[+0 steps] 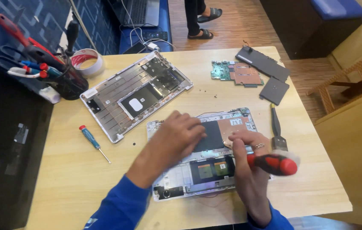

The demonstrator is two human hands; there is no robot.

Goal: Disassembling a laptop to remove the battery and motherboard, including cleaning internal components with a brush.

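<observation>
Head view: right hand (pixel 249 159) fisted around red-handled screwdriver (pixel 274 164), left hand (pixel 181 136) pressed flat, fingers together, on opened laptop base (pixel 206 170) at 6 o'clock near table edge (pixel 317 211). Bare tabletop lies at 8 o'clock past the small blue screwdriver (pixel 92 142); detached cover (pixel 134 96) sits at 11 o'clock.

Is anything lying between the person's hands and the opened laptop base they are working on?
Nothing visible does. The left hand rests directly on the opened laptop base, and the right hand, gripping a red-handled screwdriver, is over its right side. The small brush lies beside it, apart.
</observation>
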